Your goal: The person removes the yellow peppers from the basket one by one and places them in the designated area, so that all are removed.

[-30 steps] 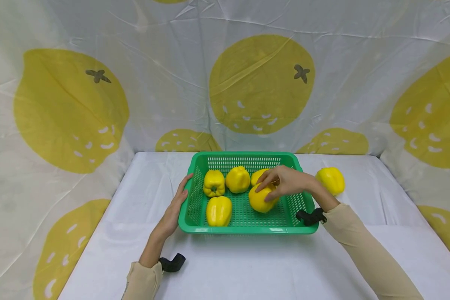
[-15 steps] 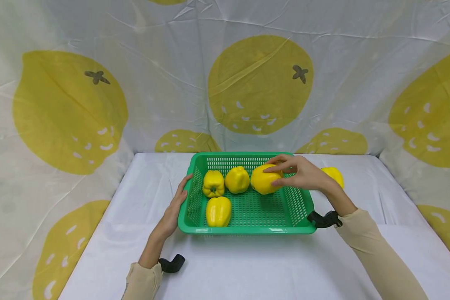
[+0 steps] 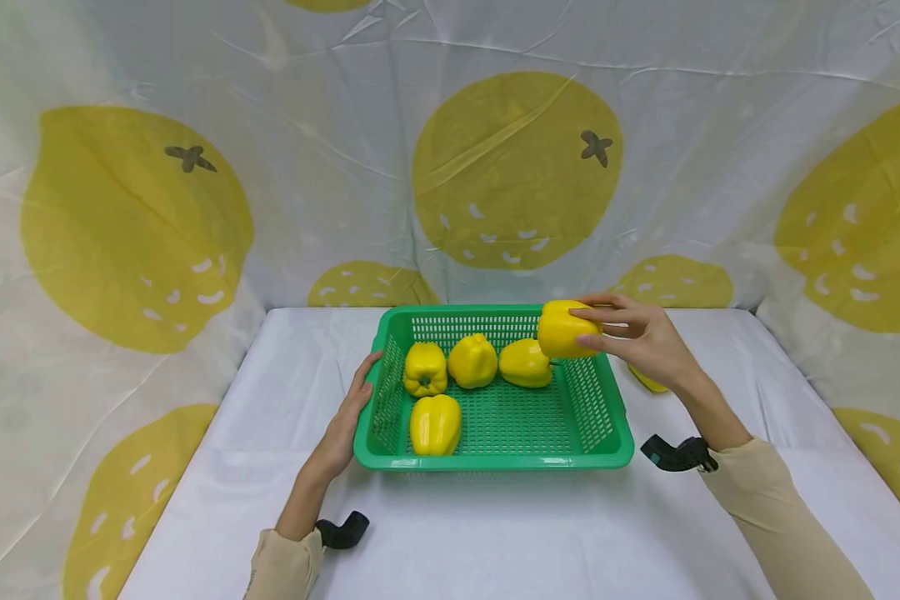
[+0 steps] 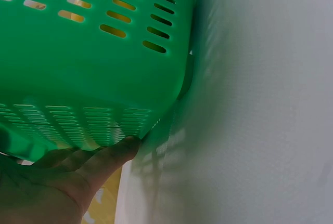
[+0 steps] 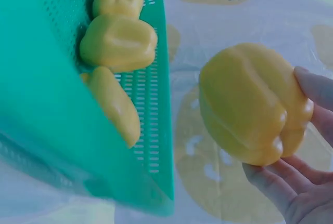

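In the head view my right hand [image 3: 648, 337] pinches a yellow bell pepper [image 3: 567, 329] above the back right corner of the green basket [image 3: 495, 462]. The right wrist view shows the thumb and fingers on that bell pepper [image 5: 252, 104], clear of the basket wall. My left hand [image 3: 341, 429] rests against the basket's left side. Its fingers [image 4: 106, 164] lie fairly straight along the outer wall in the left wrist view. Inside the basket, three yellow peppers form a back row, among them the rightmost pepper [image 3: 526, 363]; another pepper [image 3: 436, 425] sits at the front left.
Another yellow pepper [image 3: 648, 379] lies on the white-covered table [image 3: 495, 533] right of the basket, mostly hidden behind my right hand. A white cloth backdrop [image 3: 330, 167] with printed lemons rises behind the table and along both sides.
My right hand has lifted the bell pepper out of the basket's right part, moving up, back and to the right. The back right pepper is now uncovered. The left hand stays in place.
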The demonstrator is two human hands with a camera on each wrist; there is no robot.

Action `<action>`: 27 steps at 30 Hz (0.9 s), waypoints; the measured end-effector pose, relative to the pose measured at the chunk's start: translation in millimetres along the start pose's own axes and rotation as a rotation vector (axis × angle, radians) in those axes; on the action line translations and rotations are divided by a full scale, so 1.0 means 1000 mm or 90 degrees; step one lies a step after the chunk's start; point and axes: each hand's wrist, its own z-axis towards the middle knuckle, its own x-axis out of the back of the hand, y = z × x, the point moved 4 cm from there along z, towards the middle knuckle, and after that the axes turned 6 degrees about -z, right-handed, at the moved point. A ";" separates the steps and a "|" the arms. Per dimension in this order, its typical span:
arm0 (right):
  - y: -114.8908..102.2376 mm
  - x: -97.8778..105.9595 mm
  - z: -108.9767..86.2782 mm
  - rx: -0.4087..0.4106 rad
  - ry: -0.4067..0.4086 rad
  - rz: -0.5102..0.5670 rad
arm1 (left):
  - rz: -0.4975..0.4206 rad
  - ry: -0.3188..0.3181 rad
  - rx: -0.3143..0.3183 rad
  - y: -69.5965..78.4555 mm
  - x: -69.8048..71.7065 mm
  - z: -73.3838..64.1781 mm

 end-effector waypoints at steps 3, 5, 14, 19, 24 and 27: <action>0.004 0.007 -0.006 -0.011 0.035 0.019 | -0.002 0.002 -0.002 0.000 0.000 0.000; 0.006 0.012 -0.011 -0.014 0.063 0.022 | -0.003 0.003 -0.002 -0.001 0.001 0.000; 0.025 0.042 -0.034 -0.048 0.201 -0.010 | 0.000 0.007 0.001 0.001 0.000 0.000; 0.045 0.060 -0.045 -0.095 0.269 -0.033 | 0.014 0.004 0.003 0.001 0.001 0.000; 0.066 0.077 -0.057 -0.148 0.327 -0.031 | 0.009 -0.005 0.000 0.001 0.001 -0.001; 0.078 0.083 -0.064 -0.185 0.360 -0.044 | -0.003 -0.013 -0.005 0.001 0.001 -0.001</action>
